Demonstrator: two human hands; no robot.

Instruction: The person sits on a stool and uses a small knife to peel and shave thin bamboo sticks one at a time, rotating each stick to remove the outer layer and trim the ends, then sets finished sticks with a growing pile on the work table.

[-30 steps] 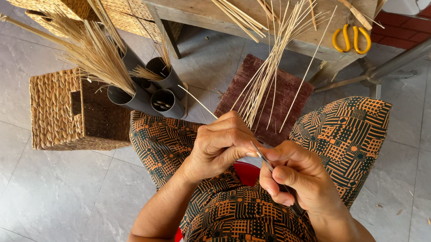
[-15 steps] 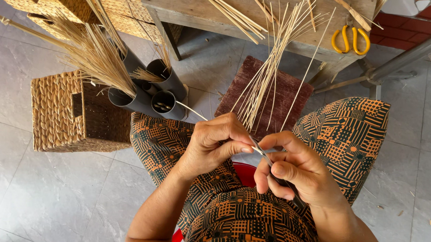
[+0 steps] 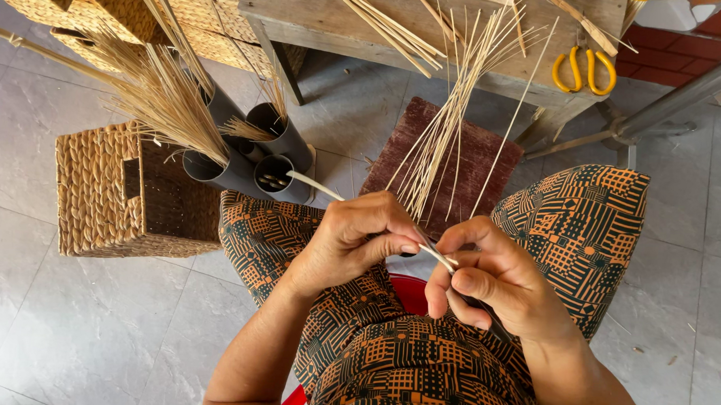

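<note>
While both hands meet over the lap, the left hand (image 3: 357, 236) pinches a pale thin strip (image 3: 435, 254) between thumb and fingers, and the right hand (image 3: 499, 285) closes on the same strip from 3 o'clock, its fingers curled tight. The strip's far end (image 3: 313, 184) runs out toward 10 o'clock, past the left knuckles. Directly at 12 o'clock of the hands rises a fan of pale splints (image 3: 453, 125), standing in front of a dark red woven mat (image 3: 459, 162) and crossing the edge of a wooden bench (image 3: 304, 14). At 10 o'clock stand grey tubes (image 3: 253, 161) holding dry grass stalks (image 3: 158, 96) — beside them, further left, an open woven basket (image 3: 106, 191). Yellow-handled scissors (image 3: 585, 70) lie on the bench at 1 o'clock. A red seat (image 3: 409, 294) shows between the knees.
</note>
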